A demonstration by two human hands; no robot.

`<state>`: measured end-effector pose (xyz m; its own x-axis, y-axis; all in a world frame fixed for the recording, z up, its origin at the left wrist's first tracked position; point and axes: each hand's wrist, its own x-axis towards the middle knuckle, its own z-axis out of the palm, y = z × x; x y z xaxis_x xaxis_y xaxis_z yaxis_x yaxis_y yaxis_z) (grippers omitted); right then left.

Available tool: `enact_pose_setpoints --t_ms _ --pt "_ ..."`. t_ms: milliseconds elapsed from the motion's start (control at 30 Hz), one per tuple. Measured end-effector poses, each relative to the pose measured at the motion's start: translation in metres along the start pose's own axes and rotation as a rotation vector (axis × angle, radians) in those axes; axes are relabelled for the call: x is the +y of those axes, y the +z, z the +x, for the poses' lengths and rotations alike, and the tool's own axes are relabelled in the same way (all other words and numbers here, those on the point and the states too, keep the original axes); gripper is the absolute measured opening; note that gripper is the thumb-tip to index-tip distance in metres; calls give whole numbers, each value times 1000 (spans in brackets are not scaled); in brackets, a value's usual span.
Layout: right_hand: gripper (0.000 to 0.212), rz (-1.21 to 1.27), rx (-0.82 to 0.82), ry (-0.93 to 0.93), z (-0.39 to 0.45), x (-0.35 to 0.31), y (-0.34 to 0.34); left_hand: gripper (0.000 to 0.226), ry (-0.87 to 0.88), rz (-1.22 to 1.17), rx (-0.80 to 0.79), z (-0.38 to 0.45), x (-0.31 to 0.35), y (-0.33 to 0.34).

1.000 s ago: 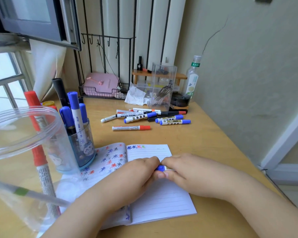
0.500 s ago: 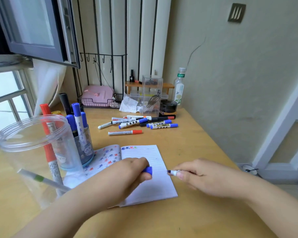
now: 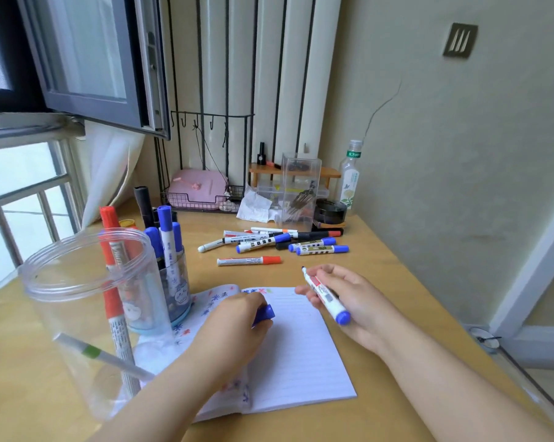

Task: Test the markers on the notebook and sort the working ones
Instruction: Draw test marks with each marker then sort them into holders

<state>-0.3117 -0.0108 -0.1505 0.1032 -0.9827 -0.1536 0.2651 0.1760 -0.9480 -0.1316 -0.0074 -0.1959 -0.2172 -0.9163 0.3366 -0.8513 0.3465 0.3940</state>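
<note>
Head view: the right hand pinches an uncapped white marker with a blue end, tip raised over the open lined notebook on the desk. The left hand grips its blue cap. Best to turn the tip down and stroke lightly on blank lines.

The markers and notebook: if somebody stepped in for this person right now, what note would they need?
Left hand: holds the blue cap, resting on the notebook.
Right hand: holds the uncapped marker above the notebook, tip up and away from the page.
Done: both pages carry coloured test marks, the right only along its top; some markers stand in the blue cup, others in the clear jar.
Left: test this marker, recap and sort it; the loose markers on the desk probably remain.
</note>
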Motion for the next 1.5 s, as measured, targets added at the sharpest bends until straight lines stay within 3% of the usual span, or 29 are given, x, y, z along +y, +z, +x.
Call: enact_pose_setpoints --t_ms 100,167,233,333,467,633,767,1500 --pt "20 298 -1 70 26 4 5 15 -7 0 41 14 -5 13" --pt "25 278 17 74 41 11 9 15 -9 -26 78 20 -10 23" --pt "19 157 44 34 56 18 13 13 -6 -57 117 23 -15 32" --pt "5 -211 84 -81 75 27 15 1 72 -91 154 23 -21 41" --pt "27 -511 180 -189 92 42 12 6 160 -102 122 20 -24 45" --pt "28 -669 238 -296 106 53 6 22 188 -49 95 20 -22 48" --pt "20 -690 200 -328 108 56 3 27 175 -11 87 19 -21 49" --pt "29 -702 165 -321 108 58 1 28 146 -11 48 18 -20 48"
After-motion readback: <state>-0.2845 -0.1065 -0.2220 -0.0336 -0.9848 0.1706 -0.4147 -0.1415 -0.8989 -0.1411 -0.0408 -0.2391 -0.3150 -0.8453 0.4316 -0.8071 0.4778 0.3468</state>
